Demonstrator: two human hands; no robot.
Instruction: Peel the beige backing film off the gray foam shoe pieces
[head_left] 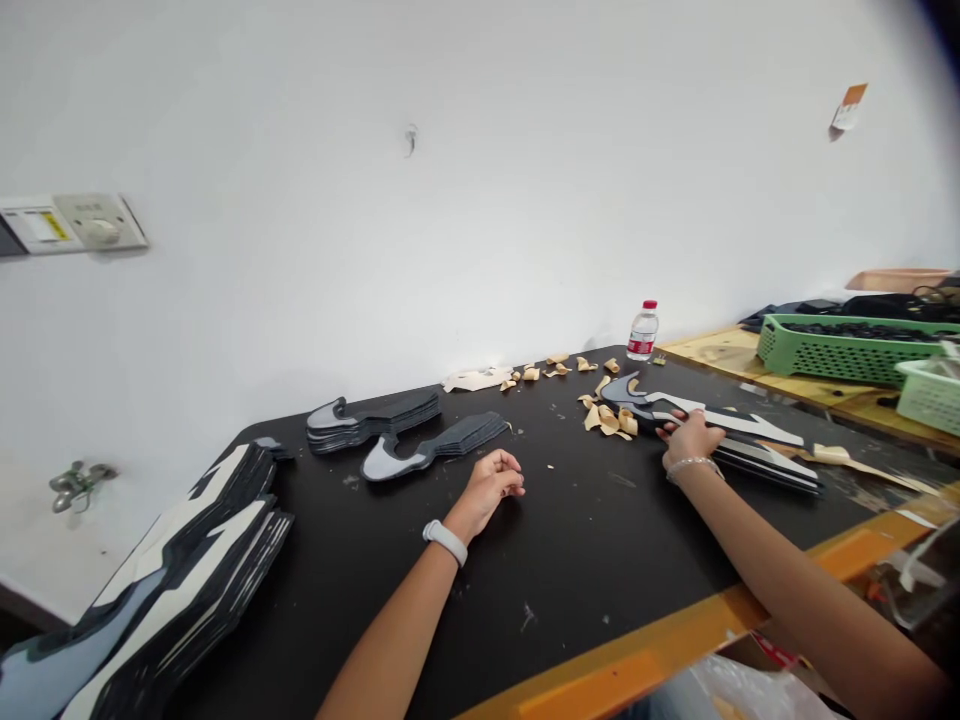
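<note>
My left hand (495, 488) hovers over the black table, fingers curled inward and thumb close to them; nothing shows in it. My right hand (691, 440) grips a flat cut piece (739, 420) with a grey hooked end and white strip, at a layered stack (765, 467) of similar black-and-white pieces. Its fingertips are partly hidden. Ahead of my left hand lie two smaller stacks of dark hook-ended pieces, a nearer stack (394, 460) and a farther stack (326, 428). Large stacks of long white, black and grey pieces (217, 540) lie at the left.
Curled tan peelings (609, 418) are scattered on the black table (570, 570). A water bottle (643, 332) with a red cap stands by the wall. Green baskets (840, 352) sit on a wooden surface (724, 350) at right. An orange edge (622, 680) borders the table's near side.
</note>
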